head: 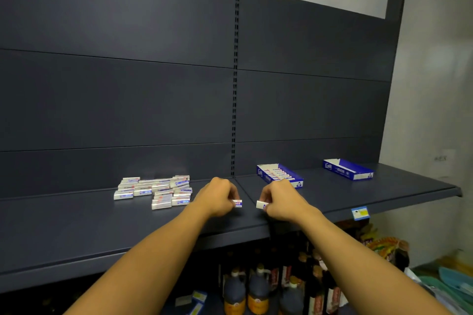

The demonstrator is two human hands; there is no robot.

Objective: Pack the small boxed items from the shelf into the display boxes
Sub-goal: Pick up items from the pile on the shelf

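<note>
Fingers of the left hand (pixel 219 196) pinch one small box (pixel 237 203), and the right hand (pixel 281 201) pinches another (pixel 262 204). Loose pile (pixel 156 191) sits at 10 o'clock, part-filled display box (pixel 279 175) at 1 o'clock on the shelf (pixel 358 194).

a dark grey shelf (pixel 332 197) runs across the view, with a blue price tag (pixel 360 213) on its front edge at the right. on its left part lies a loose pile of small white boxed items (pixel 154 190). right of the middle sits a blue display box (pixel 279 175) partly filled with such items, and well to its right a second blue display box (pixel 348 169).
</note>
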